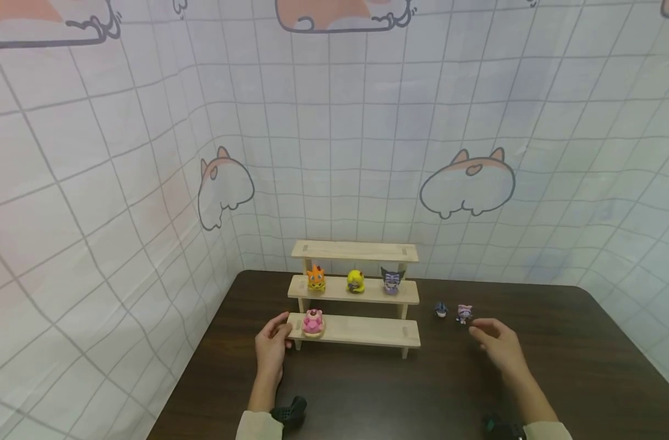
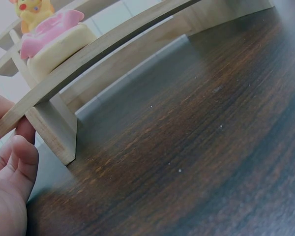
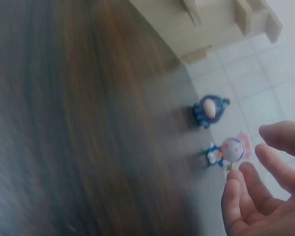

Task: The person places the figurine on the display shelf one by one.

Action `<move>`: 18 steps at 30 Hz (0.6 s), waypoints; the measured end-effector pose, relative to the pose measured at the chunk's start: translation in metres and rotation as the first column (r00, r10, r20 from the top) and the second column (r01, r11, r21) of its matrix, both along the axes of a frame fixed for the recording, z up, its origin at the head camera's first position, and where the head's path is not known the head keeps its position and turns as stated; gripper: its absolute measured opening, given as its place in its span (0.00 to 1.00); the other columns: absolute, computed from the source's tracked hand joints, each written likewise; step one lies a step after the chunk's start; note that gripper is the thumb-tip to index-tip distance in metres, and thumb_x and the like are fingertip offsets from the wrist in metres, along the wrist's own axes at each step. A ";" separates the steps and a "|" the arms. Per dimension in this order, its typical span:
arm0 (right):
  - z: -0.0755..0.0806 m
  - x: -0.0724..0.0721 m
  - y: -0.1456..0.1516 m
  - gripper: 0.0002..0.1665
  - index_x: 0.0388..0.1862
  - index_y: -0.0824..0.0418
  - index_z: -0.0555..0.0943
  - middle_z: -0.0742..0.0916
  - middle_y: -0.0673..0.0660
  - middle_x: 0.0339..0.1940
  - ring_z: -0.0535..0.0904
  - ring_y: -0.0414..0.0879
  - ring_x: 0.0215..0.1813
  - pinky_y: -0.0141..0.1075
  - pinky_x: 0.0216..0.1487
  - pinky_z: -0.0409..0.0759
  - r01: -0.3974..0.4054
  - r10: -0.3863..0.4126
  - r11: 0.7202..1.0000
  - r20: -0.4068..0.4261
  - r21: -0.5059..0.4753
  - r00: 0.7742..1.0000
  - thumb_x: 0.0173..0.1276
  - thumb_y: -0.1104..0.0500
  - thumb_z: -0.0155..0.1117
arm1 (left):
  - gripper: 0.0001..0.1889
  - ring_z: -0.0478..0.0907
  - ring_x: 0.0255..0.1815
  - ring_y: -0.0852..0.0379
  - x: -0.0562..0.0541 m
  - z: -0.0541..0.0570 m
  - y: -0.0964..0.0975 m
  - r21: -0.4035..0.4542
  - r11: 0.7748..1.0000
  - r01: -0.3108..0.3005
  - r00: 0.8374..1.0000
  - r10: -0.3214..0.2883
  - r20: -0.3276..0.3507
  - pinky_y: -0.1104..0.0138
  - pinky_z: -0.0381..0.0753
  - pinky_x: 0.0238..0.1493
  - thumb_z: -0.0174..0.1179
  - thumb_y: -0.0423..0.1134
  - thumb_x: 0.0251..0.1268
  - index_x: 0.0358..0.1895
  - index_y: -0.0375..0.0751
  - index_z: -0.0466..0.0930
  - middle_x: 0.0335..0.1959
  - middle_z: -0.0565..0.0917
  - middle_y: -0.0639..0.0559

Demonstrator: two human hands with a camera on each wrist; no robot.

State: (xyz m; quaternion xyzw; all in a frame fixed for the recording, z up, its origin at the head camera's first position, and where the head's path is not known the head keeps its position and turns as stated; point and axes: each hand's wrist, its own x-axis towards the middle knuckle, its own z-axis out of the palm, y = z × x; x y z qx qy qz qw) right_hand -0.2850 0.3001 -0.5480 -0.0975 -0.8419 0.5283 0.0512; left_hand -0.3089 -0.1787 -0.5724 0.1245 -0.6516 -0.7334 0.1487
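My left hand [image 1: 272, 346] holds the left end of the bottom tier of a three-tier wooden display stand [image 1: 361, 331]. In the left wrist view its fingers [image 2: 24, 150] lie above and below the board's end. A pink figurine on a cream base [image 1: 313, 322] sits on that tier, close to this hand. On the right, my right hand [image 1: 499, 345] is beside a small figurine with a pink hood [image 1: 464, 313], its fingers bent and spread apart with nothing between them. A dark blue figurine [image 1: 441, 310] stands just left of the pink-hooded one.
On the middle tier stand an orange figurine [image 1: 316, 278], a yellow one [image 1: 355, 282] and a purple one with dark ears [image 1: 391, 281]. The dark wooden table [image 1: 356, 391] meets a white grid-patterned curtain [image 1: 356, 183] behind and at both sides.
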 end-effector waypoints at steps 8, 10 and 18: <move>-0.008 -0.011 0.013 0.35 0.71 0.68 0.69 0.76 0.73 0.69 0.80 0.42 0.50 0.28 0.44 0.81 -0.009 0.007 0.999 0.042 0.034 0.999 0.76 0.47 0.62 | 0.19 0.73 0.24 0.63 0.002 0.002 0.002 0.005 1.000 0.005 1.000 -0.005 0.004 0.72 0.75 0.25 0.61 0.30 0.68 0.61 0.32 0.82 0.36 0.85 0.51; -0.010 -0.014 0.015 0.37 0.73 0.68 0.67 0.75 0.74 0.69 0.81 0.43 0.50 0.29 0.44 0.81 -0.020 0.018 0.999 0.040 0.037 0.999 0.76 0.47 0.62 | 0.19 0.73 0.24 0.63 0.002 0.002 0.002 0.004 1.000 0.006 1.000 -0.006 0.005 0.72 0.76 0.25 0.61 0.30 0.68 0.61 0.32 0.81 0.36 0.85 0.53; -0.010 -0.026 0.015 0.37 0.73 0.69 0.67 0.78 0.73 0.66 0.81 0.48 0.51 0.30 0.42 0.81 -0.021 0.018 0.997 0.043 0.071 0.999 0.75 0.48 0.64 | 0.18 0.74 0.25 0.63 -0.002 -0.003 -0.001 -0.001 1.000 0.004 1.000 -0.004 0.004 0.72 0.76 0.25 0.61 0.31 0.69 0.61 0.35 0.83 0.35 0.85 0.57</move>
